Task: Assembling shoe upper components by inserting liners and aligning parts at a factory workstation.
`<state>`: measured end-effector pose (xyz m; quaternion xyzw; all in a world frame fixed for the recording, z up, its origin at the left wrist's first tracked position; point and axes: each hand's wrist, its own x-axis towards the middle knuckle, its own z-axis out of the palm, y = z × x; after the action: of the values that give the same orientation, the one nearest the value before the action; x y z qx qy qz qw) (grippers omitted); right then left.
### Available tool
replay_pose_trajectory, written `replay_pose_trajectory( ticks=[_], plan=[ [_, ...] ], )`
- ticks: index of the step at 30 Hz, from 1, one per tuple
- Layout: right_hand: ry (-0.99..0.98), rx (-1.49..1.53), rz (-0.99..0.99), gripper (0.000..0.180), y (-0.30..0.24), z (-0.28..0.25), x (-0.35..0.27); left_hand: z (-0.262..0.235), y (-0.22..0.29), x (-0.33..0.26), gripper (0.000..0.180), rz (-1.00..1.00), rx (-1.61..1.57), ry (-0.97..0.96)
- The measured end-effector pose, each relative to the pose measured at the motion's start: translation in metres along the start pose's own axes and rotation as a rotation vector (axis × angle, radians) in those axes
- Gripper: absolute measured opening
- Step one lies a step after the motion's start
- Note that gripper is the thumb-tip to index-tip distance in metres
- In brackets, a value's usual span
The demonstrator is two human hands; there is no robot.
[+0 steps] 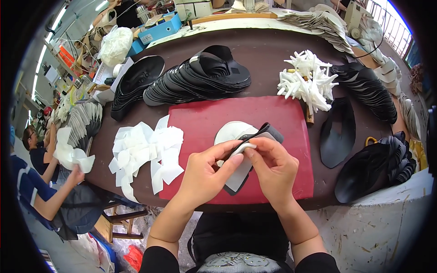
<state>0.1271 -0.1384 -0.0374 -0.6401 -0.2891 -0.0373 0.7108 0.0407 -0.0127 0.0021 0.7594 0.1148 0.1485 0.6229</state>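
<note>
Over the red mat (273,111), my left hand (205,170) and my right hand (275,170) are closed on a black shoe upper (236,182) with a grey inner face. A small white padding strip (244,148) lies along the upper's edge, pinched between the fingers of both hands. Behind the upper, a rounded off-white piece (227,131) shows in part on the mat. To the left, flat white pieces (134,152) are heaped across the mat's edge. Beyond the mat at the right lies a pile of narrow white strips (306,77), with a wooden handle (310,117) sticking out from under it.
Stacked black uppers (195,79) lie at the back of the brown table (264,50). More uppers (371,166) are piled at the right, near a single one (337,132). A white bag (116,45) stands back left. At far left, another person (54,204) handles white material (70,152).
</note>
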Motion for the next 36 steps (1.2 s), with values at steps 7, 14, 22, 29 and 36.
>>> replay_pose_trajectory(
  ticks=[7,14,22,29,36],
  plan=[
    [0.051,-0.086,-0.053,0.022,0.004,0.002,-0.003,0.009,-0.015,0.001,0.025,0.21,0.425,0.197],
    [0.089,-0.343,-0.061,0.025,-0.006,-0.002,0.002,0.008,-0.012,0.001,0.025,0.239,0.5,0.21],
    [-0.198,-0.391,-0.276,0.023,0.005,-0.028,0.03,-0.006,-0.015,-0.004,0.028,0.259,0.395,0.164],
    [0.069,-0.477,-0.689,0.014,0.011,-0.009,0.018,-0.014,0.0,-0.011,0.033,0.017,0.342,0.238],
    [-0.001,-0.648,-0.817,0.015,0.012,0.008,0.012,-0.011,-0.01,-0.013,0.032,0.089,0.217,0.216]
  ],
)
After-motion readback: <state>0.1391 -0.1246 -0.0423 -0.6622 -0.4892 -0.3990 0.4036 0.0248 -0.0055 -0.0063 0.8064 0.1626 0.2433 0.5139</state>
